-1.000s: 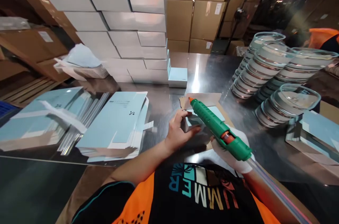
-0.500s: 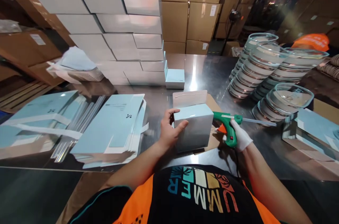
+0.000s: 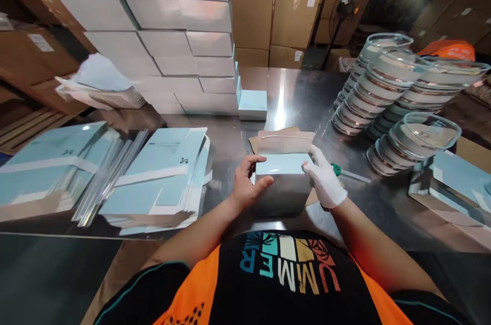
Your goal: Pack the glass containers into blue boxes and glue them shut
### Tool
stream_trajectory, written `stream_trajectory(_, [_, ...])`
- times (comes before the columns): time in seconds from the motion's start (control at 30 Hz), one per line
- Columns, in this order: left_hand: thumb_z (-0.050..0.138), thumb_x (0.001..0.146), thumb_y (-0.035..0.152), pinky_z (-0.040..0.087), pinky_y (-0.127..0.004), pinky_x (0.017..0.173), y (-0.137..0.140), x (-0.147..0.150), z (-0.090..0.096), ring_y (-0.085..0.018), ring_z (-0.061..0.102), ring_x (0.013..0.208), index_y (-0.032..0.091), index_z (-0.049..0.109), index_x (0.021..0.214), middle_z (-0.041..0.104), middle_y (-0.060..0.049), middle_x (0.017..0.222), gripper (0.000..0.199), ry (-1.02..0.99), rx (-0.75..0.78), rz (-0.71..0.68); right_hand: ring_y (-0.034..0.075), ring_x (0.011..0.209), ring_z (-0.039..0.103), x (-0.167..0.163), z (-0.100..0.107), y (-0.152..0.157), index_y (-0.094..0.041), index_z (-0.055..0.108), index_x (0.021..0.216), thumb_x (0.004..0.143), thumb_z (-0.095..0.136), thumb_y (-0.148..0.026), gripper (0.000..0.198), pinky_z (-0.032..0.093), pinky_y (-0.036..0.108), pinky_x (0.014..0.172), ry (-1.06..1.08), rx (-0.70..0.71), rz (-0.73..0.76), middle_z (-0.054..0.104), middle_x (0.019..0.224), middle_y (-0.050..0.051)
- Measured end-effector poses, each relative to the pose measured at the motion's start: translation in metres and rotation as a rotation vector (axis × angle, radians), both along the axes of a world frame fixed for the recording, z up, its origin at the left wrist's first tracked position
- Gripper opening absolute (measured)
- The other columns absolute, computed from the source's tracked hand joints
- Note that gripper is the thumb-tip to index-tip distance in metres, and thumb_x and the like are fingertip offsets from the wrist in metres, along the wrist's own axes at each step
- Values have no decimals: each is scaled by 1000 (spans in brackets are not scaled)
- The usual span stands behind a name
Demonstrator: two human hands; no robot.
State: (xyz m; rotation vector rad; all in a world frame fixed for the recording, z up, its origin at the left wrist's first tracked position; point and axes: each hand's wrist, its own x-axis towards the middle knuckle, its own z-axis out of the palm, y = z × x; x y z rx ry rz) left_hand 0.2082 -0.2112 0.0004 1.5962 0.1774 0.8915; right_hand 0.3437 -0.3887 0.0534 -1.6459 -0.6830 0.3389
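"Holding it with both hands?"

"Yes: the bare left hand [image 3: 247,181] grips the left end of a pale-blue, rectangular card box [image 3: 286,164], thumb on the front, and the white-gloved right hand [image 3: 326,179] clasps the right end. The box sits upright between them, close before the chest."

"How far along is it?"

"Its body is formed, I'd judge. The flat, pale card flap [image 3: 286,143] with a thin line near its upper edge stands raised at the back, so closing that looks left."

"And around it?"

"A green-bodied glue gun [image 3: 336,169], mostly hidden, with a translucent stick, just beside the glove. On the shiny metal table [image 3: 301,97], flat pale-blue card blanks [image 3: 130,197] lie leftward, unfolded; smooth white boxes [image 3: 153,13] tower beyond, apparently finished. Rightward, clear, round-cornered glass dishes [image 3: 372,89] stand nested in stacks."
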Motion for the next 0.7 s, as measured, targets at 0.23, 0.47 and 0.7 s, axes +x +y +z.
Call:
stream_trajectory(0.23, [82,80,76,53,-42,104,8,-3,-4,-30,68,121,21,63,105,65,-15,127,63,-75,76,-36,33,128,68,13,-6,-1,-22,58,119,80,81,-66,63,54,47,112,-162,95,113,72,132,15])
stream_trajectory(0.47, [91,85,53,58,-48,107,19,2,7,-29,75,118,25,70,106,73,-8,110,40,-319,181,-109,30,147,59,18,-13,-28,-29,68,124,95,80,-27,31,50,54,119,-587,196,354,58,161,12])
stream_trajectory(0.7, [84,91,54,50,-62,118,32,-9,27,-34,70,130,33,87,102,83,-9,114,24,-232,446,-358,33,148,59,-7,-8,-32,-36,78,119,105,66,-30,20,47,63,122,-646,115,369,68,150,6])
